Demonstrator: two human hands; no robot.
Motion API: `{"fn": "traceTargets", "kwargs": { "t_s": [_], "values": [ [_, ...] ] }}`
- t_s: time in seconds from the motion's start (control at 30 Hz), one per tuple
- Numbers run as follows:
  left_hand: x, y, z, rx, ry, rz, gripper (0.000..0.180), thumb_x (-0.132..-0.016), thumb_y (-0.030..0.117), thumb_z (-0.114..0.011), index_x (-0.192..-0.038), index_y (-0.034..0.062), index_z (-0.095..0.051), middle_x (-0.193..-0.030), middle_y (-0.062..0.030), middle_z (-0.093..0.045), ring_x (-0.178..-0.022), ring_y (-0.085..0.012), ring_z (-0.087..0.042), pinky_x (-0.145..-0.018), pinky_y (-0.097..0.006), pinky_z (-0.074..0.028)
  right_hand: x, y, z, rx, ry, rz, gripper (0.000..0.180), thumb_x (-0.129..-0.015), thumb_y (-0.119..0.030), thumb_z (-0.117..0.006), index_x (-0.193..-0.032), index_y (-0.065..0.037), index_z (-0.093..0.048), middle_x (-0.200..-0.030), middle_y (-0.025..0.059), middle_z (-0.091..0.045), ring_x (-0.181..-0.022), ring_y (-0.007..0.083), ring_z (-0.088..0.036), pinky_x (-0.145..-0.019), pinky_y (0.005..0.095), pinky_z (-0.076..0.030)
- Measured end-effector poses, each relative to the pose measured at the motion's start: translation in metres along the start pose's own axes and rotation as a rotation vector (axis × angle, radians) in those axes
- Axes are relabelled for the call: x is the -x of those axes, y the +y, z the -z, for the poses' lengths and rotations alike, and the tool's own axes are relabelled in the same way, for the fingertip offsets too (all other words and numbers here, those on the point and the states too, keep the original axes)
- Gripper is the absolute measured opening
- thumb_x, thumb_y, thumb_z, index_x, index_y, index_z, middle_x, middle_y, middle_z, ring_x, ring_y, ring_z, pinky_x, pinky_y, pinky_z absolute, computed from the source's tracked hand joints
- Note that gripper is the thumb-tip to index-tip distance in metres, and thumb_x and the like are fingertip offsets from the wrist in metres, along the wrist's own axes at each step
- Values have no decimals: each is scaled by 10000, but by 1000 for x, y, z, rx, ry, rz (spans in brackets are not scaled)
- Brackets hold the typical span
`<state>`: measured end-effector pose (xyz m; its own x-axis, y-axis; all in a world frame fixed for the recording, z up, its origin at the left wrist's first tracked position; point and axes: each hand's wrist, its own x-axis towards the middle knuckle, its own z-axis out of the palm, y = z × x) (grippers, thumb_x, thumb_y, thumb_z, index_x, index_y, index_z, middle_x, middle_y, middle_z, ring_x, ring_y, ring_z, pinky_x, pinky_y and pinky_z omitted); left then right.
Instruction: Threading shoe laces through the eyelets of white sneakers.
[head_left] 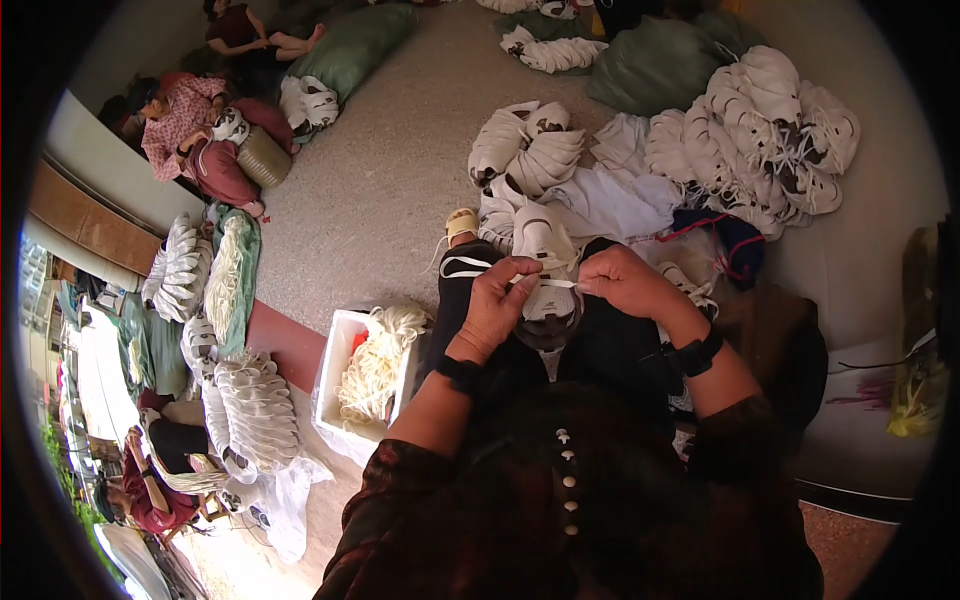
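A white shoe upper [543, 236] with a dark lining rests between my knees, its toe pointing away from me. A flat white shoelace [556, 284] crosses over its eyelet area. My left hand [497, 303] is closed on the left stretch of the lace, thumb and forefinger pressed together beside the shoe. On the other side, my right hand [622, 283] pinches the lace between thumb and fingertips. Both hands are close above the shoe, a short span of lace between them. A loose white loop [465, 265] lies over my dark trouser leg at the left.
A white foam box [338, 372] of pale laces [385, 365] stands at my left. Piled white uppers [765, 135] lie at the right, beside white cloth [618, 203]. Green sacks [645, 65] lie farther off. At the far left a person [190, 115] sits holding a shoe upper.
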<state>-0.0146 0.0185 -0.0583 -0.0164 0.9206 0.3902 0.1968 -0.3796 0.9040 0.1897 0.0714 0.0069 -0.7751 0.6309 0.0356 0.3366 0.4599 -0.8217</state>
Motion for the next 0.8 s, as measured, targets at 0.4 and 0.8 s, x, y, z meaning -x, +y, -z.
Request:
{"fn": "traceTargets", "kwargs": {
  "t_s": [0.4, 0.8],
  "values": [
    [10, -9, 9, -156, -79, 238, 33, -779, 38, -626, -800, 16, -636, -669, -40, -596, -615, -77, -547, -590, -232, -461, -9, 27, -50, 401, 244, 78, 149, -661, -54, -633, -802, -42, -585, -786, 129, -524, -753, 324, -556, -666, 398, -449],
    [8, -2, -5, -835, -235, -23, 74, -733, 157, -632, -714, 86, -625, -691, -86, -627, -669, -258, -623, -591, -357, -495, -11, 65, -59, -320, 378, -37, 64, -747, 15, -584, -741, -11, -526, -698, 35, -560, -629, 135, -553, -579, 263, -443]
  ]
}}
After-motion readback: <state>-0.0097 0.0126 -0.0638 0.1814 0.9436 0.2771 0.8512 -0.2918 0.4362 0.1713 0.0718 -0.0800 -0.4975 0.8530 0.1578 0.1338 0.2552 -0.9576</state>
